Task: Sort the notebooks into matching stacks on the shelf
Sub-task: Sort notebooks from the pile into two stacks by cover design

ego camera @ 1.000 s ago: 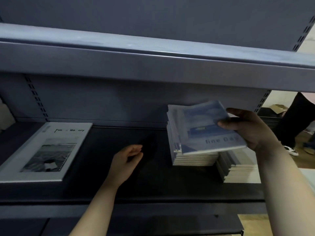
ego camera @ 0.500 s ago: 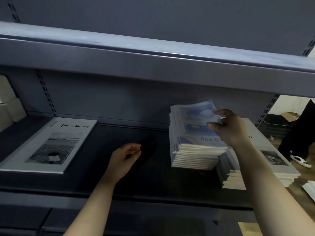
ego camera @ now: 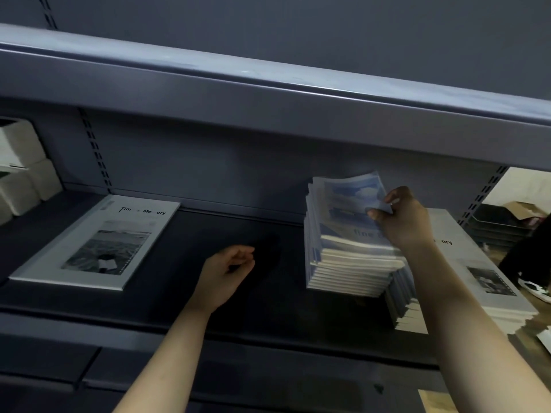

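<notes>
The right hand [ego camera: 402,222] is pinching the far right corner of the top blue notebook [ego camera: 348,210], thumb and fingers closed on the cover, which is lying on the blue stack [ego camera: 346,263] at the right of the middle shelf [ego camera: 268,296]. The cover is curling up slightly at the back edge. The left hand [ego camera: 223,272] is hovering over bare shelf just left of that stack, loosely curled and holding nothing. Just right of the stack, and touching it, a white stack [ego camera: 483,281] with a photo cover is sitting. A single white notebook [ego camera: 98,242] of the same design is lying well apart at the left. The step in hand appears to be working the top blue copy. Next move probably calls for squaring it with the stack's edges, then fetching the lone white copy.
</notes>
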A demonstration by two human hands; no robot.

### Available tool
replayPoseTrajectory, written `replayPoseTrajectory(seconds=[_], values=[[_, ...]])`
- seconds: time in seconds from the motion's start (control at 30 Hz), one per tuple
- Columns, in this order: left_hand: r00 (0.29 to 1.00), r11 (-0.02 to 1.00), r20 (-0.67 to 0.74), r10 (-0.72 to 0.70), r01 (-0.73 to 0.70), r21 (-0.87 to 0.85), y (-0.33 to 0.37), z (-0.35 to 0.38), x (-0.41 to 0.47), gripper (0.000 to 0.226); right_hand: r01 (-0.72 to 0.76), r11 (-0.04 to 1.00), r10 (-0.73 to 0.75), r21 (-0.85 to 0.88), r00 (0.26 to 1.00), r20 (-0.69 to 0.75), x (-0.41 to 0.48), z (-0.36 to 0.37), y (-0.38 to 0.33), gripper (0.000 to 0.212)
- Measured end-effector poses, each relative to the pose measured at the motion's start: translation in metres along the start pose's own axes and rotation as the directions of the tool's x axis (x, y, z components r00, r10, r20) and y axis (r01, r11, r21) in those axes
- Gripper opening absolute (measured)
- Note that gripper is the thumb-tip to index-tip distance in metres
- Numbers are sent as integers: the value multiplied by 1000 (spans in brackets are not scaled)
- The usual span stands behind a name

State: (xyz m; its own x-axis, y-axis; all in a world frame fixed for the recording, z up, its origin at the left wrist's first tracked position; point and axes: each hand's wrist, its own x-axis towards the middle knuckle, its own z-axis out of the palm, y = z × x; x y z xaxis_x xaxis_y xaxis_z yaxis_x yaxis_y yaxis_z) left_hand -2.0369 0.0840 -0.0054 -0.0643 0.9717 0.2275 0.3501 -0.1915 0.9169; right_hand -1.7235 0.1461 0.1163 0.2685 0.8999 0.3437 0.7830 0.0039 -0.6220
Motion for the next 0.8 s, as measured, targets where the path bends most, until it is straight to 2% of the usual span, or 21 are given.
replayPoseTrajectory(seconds=[0.13,0.27,0.43,0.53,0.6,0.7,0.8], values=[[1000,1000,17,-4,3,10,0,0,-1,27,-23,995,25,-95,999,22,0,-1,-5,43],[1000,998,22,-22,23,-59,0,-4,-3,28,-15,974,-6,-228,996,-89,-8,-3,-11,52],[998,991,47,-41,47,-124,-1,-20,-14,30,11,976,-32,-216,995,-91,-24,4,-21,33],[999,992,15,-43,45,-117,-4,-41,-18,30,121,984,-138,-131,983,-124,-40,10,-34,23],[997,998,-71,-35,32,-52,-8,-62,-19,29,240,967,-250,-83,955,-161,-55,15,-48,7],[976,991,-220,-2,31,130,-18,-100,-18,27,333,943,-332,-21,933,-139,-80,29,-75,7],[949,950,-315,-19,115,290,-27,-144,-18,28,365,927,-363,86,931,-39,-102,50,-97,9]])
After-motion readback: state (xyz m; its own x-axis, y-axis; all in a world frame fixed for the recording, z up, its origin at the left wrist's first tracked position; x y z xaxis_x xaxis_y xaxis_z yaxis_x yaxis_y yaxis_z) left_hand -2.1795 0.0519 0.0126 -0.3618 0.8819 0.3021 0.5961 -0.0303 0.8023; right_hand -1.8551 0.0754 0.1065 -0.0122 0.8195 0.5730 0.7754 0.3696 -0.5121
